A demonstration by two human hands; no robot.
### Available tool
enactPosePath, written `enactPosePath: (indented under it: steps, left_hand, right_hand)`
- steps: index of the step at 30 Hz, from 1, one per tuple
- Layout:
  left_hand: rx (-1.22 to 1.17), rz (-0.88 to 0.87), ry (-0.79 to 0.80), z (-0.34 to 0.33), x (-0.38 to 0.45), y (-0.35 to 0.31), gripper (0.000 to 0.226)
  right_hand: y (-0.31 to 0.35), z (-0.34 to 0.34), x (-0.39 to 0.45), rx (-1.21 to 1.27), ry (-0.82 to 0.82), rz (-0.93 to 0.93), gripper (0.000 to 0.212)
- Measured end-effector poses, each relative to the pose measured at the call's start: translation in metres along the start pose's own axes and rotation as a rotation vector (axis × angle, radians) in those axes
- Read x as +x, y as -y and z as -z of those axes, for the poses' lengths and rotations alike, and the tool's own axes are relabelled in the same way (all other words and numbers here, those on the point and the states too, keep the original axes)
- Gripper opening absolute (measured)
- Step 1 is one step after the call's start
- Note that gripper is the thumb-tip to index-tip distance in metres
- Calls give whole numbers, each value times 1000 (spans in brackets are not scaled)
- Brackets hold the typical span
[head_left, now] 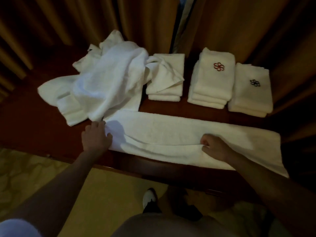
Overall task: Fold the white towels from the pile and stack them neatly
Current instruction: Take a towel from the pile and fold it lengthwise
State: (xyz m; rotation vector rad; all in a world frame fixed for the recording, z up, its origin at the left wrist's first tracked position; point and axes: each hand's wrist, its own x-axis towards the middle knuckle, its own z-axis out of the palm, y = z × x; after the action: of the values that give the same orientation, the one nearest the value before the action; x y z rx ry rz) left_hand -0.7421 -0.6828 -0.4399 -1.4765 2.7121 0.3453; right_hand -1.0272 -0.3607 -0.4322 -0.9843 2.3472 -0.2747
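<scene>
A long white towel, folded lengthwise, lies across the front of the dark red table. My left hand grips its left end. My right hand pinches its near edge right of the middle. A loose pile of white towels lies at the back left. Three stacks of folded towels stand at the back: a small stack beside the pile, a taller stack with a red flower emblem, and a stack with a dark emblem at the right.
Brown curtains hang right behind the table. The towel's right end overhangs the table's front edge. Below it lies patterned yellow carpet, and my shoe shows near the table.
</scene>
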Motion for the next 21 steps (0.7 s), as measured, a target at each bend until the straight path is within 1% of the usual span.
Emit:
enactPosePath:
  steps: [1,2,4,5,6,7,9,11,12,13,15,17,19,21]
  left_hand:
    - [87,-73,-42,-4,-6,-14,56]
    - [126,-155,-68,-5,-12,-32,59]
    - [89,-327,-108,-12,-24,-71,53]
    - [35,-427,-78,-16,-30,-92,46]
    - [-10,-529,-23,-19,-38,-115,45]
    - [-36,-619,45,-24,-45,-136,47]
    - [-30,-713,170,-33,-59,-178,56]
    - [55,-705,281,-39,-65,-209,62]
    - [97,-696,303,-41,-66,-224,62]
    - [137,-698,309,-42,-64,-229,59]
    - [213,-726,334,-43,-59,-236,44]
    - [205,-718,337,-43,-54,-237,34]
    - [166,-678,332,-41,-51,-238,32]
    - [165,-625,377,-37,-46,-242,33]
  right_hand:
    - [-2,-2,-4,13,-42,11,14]
    - [-5,-5,-8,5,-82,29,13]
    - [-10,-10,-16,-87,-134,68,10]
    - [-15,-12,-20,-144,-143,76,11]
    - [-21,-12,-24,-192,-140,71,15]
    - [-27,-11,-28,-231,-131,62,19]
    - [-43,-8,-34,-271,-110,41,17]
    - [-57,-2,-41,-204,-118,34,10]
    - [-66,2,-46,-151,-132,46,8]
    - [-68,3,-48,-123,-148,82,7]
    - [-74,8,-51,-118,-205,158,10]
    - [-86,12,-54,-177,-228,198,10]
    - [-105,14,-58,-223,-203,146,20]
    - [-128,15,-64,-252,-204,97,27]
